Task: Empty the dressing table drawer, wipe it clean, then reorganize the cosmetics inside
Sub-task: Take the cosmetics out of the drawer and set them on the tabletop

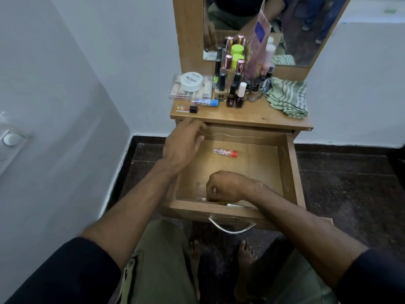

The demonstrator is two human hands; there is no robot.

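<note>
emptying step: right hand (225,186) curls around small items at the drawer (292,172) front; left hand (186,142) hovers relaxed, empty. next, lift out the red-capped tube (225,152).

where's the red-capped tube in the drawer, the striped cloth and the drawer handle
red-capped tube (225,152), head view, middle of its body
striped cloth (287,98), head view, centre of the folds
drawer handle (231,228), head view, bottom of the metal loop
</note>
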